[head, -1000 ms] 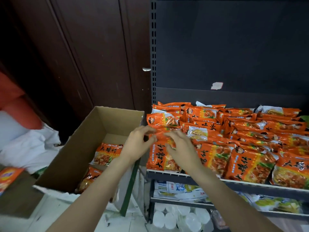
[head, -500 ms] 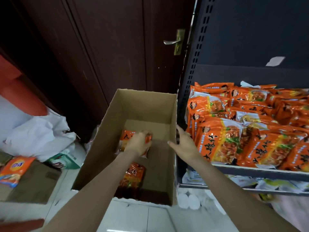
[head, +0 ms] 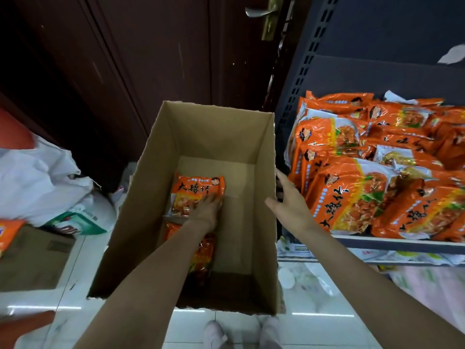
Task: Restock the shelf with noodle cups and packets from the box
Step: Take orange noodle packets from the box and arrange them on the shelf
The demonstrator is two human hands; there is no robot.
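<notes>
An open cardboard box (head: 264,222) stands on the floor left of the shelf (head: 392,244). On its bottom lies an orange noodle packet (head: 195,190), and a second orange packet (head: 203,253) lies nearer me, partly under my forearm. My left hand (head: 205,209) is down in the box with its fingers on the lower edge of the far packet. My right hand (head: 289,200) hovers with spread fingers at the box's right wall, holding nothing. Several orange packets (head: 364,187) are piled on the shelf.
A dark wooden door with a handle (head: 256,12) rises behind the box. White plastic bags (head: 37,180) and a flat brown carton (head: 32,258) lie on the floor at left. Below the shelf are more white goods (head: 286,277). My shoes (head: 214,335) show at the bottom.
Both hands left the packet on the shelf. My left hand went down into the box onto a packet; my right hand moved to the box's right wall. My view swung left and down.
</notes>
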